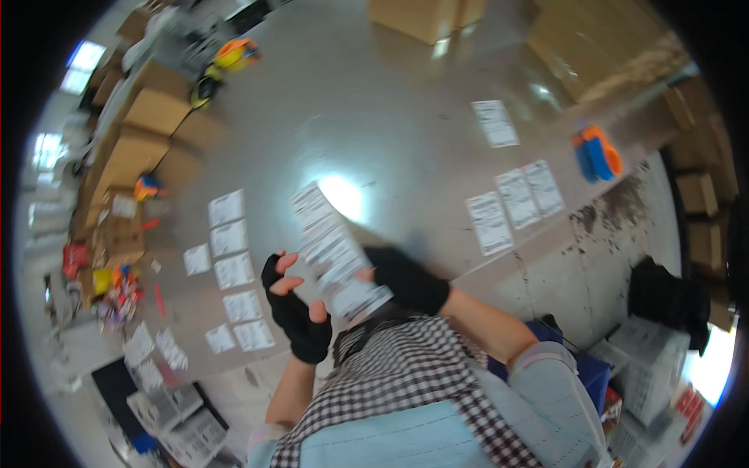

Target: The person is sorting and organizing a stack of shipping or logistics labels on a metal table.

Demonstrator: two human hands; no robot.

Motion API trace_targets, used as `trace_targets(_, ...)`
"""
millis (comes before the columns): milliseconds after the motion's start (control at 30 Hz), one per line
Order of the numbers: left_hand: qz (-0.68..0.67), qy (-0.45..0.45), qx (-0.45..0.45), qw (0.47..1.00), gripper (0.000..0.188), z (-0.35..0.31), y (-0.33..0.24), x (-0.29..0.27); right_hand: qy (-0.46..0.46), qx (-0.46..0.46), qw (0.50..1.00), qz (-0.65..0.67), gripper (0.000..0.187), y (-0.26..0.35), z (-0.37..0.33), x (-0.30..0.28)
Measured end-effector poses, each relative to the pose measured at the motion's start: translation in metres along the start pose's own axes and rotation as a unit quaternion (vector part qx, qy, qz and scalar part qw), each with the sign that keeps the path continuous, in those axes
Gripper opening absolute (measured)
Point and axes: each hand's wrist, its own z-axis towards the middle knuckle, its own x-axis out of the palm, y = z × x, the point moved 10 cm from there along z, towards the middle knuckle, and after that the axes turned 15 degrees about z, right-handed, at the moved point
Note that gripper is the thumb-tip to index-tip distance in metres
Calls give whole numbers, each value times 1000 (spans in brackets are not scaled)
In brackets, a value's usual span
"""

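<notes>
A long white strip of printed labels hangs in front of my body, slanting up and to the left over the table's near edge. My right hand, in a black fingerless glove, holds the strip by its right side near the lower end, thumb on top. My left hand, gloved the same way, is just left of the strip. Its fingers are apart and bent, with nothing visible in them. Several single labels lie in a column on the table to the left. More labels lie on the right.
The shiny grey table spreads ahead. An orange-and-blue tape dispenser stands at its right edge. Cardboard boxes are at the far side, and open cartons line the left. Grey crates are stacked at the lower right.
</notes>
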Motion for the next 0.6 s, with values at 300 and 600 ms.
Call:
trace_targets(300,-358,177,-318,860,60,-63,60,65,-75,-31,995,-55,36,23,-6,12)
trace_targets(600,-669,83,-410,614,63,-17,78,65,-28,7,989,-144,39,1,-5,22)
